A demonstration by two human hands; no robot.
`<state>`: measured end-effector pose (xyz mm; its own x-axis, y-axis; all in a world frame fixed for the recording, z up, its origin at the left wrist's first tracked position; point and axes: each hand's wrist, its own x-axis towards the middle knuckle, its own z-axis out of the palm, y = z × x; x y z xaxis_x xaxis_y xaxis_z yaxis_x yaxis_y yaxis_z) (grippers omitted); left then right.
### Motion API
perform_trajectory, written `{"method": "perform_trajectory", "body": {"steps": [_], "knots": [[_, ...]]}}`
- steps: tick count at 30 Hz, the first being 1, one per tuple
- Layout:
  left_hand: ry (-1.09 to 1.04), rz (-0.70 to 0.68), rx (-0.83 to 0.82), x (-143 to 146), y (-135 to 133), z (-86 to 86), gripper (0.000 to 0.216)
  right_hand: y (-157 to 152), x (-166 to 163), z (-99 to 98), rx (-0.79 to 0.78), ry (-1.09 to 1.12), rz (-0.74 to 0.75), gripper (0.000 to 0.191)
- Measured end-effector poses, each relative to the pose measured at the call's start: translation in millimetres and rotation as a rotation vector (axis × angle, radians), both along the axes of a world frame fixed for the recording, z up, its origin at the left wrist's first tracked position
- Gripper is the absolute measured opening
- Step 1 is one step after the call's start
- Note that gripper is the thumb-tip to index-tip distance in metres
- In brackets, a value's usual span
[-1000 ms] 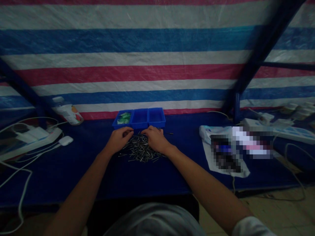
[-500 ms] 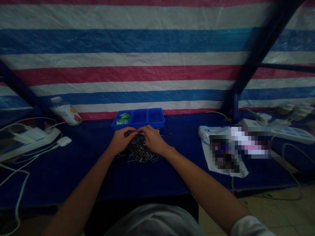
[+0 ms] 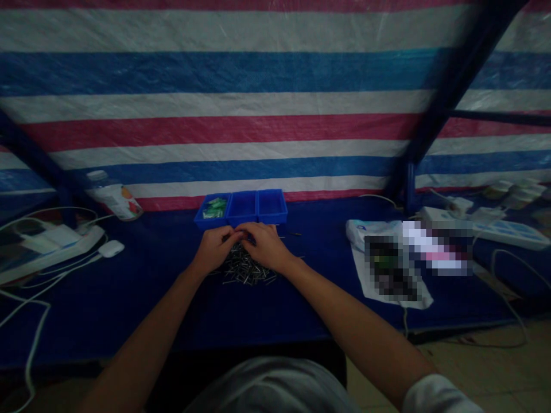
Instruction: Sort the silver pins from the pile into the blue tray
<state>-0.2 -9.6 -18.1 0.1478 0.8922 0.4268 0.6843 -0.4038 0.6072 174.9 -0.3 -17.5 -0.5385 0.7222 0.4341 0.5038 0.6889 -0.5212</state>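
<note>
A heap of small metal pins (image 3: 243, 271) lies on the dark blue table (image 3: 129, 287), just in front of a row of three blue bins (image 3: 243, 206). My left hand (image 3: 214, 248) and my right hand (image 3: 263, 244) rest on the far side of the heap, fingertips meeting in a pinch over the pins. What they pinch is too small and dark to name. The left bin holds green packets (image 3: 214, 207); the other two look dark inside.
A bottle (image 3: 112, 195) lies at the back left, near a white power strip (image 3: 55, 241), a white mouse (image 3: 111, 248) and loose cables. A white bag (image 3: 387, 264) and another power strip (image 3: 495, 226) sit on the right. A blue frame post (image 3: 408, 183) stands behind.
My hands have drawn together from either side of the heap until their fingertips meet over its far edge.
</note>
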Motion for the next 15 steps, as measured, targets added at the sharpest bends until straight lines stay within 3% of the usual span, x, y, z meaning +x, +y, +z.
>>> {"method": "perform_trajectory", "body": {"steps": [5,8,11,15], "knots": [[0.012,0.038,0.028,0.1,-1.3,2.0,0.039,3.2,3.1,2.2,0.002,0.014,0.007,0.031],[0.021,0.104,0.044,-4.4,0.4,2.6,0.041,8.2,5.3,5.4,-0.038,0.135,0.03,0.03],[0.015,0.079,0.115,-10.8,3.7,2.7,0.023,14.9,6.2,9.8,-0.203,0.381,0.019,0.023],[-0.005,0.057,0.184,-19.3,7.1,2.2,0.045,23.5,10.6,16.4,-0.529,0.747,-0.017,0.019]]}}
